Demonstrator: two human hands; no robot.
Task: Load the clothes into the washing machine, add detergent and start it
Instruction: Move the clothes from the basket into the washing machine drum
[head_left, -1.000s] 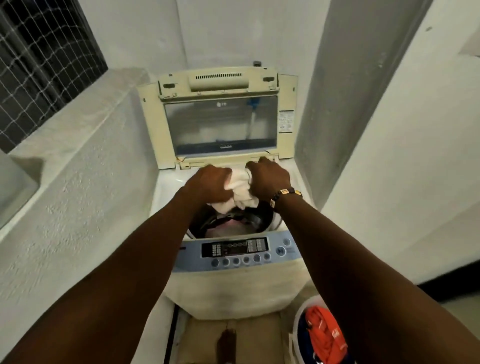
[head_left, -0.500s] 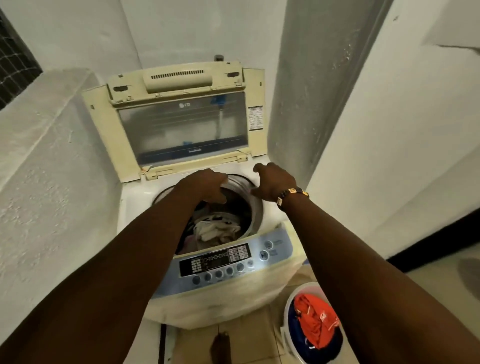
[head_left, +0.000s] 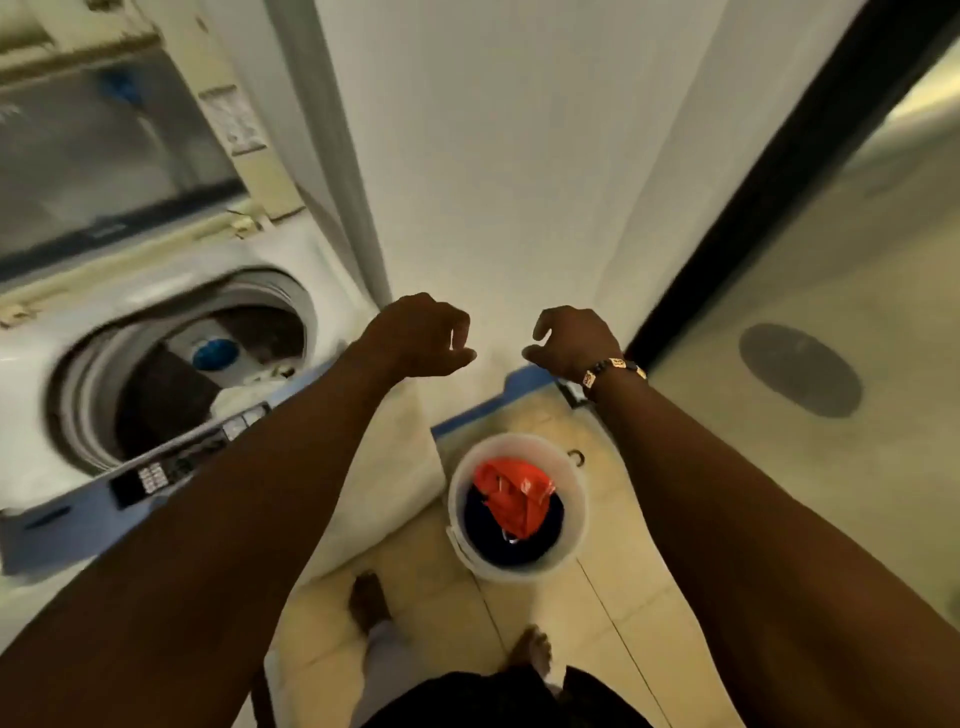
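The top-loading washing machine (head_left: 291, 260) stands at the left with its lid (head_left: 104, 135) raised. Clothes, dark and white, lie in its drum (head_left: 171, 395). A white bucket (head_left: 462, 540) sits on the floor to the machine's right and holds an orange garment (head_left: 511, 493) over a dark blue one (head_left: 519, 545). My left hand (head_left: 421, 335) and my right hand (head_left: 571, 343) hover empty, fingers loosely curled and apart, above and beyond the bucket, right of the drum. A bracelet is on my right wrist.
A white wall (head_left: 519, 156) and a column rise straight ahead. A dark door frame (head_left: 779, 182) runs diagonally at the right, with a grey floor and a round drain cover (head_left: 800, 369) beyond. My bare feet (head_left: 369, 603) stand on beige tiles.
The white cloth I held over the drum has dropped inside. Both hands let go and swung right, away from the machine, and my view turned down toward the bucket.
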